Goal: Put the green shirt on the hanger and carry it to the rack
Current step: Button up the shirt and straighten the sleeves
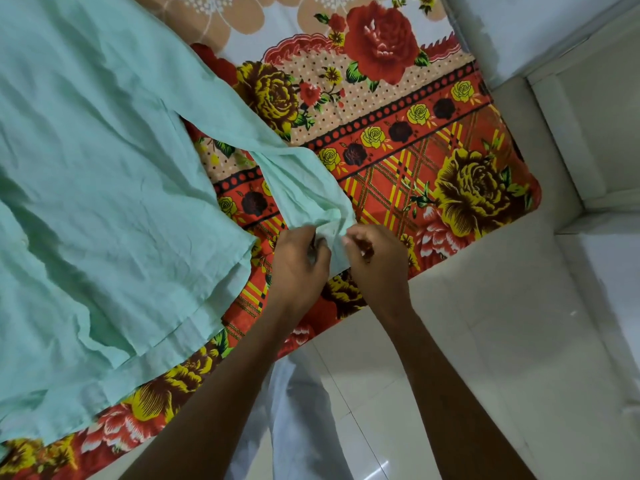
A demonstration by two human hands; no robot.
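The pale green shirt (104, 174) lies spread flat over the left half of the bed, creased, with one sleeve running down to the right toward the bed's near edge. My left hand (298, 265) pinches the end of that sleeve from the left. My right hand (377, 258) pinches the same sleeve end from the right, and the cloth bunches between the two hands. No hanger and no rack show in the head view.
The bed carries a red, yellow and orange floral sheet (433, 174). White floor tiles (467, 341) lie to the right and below. A white wall base or step (571, 140) rises at the right. My light trousers (298, 427) show below the arms.
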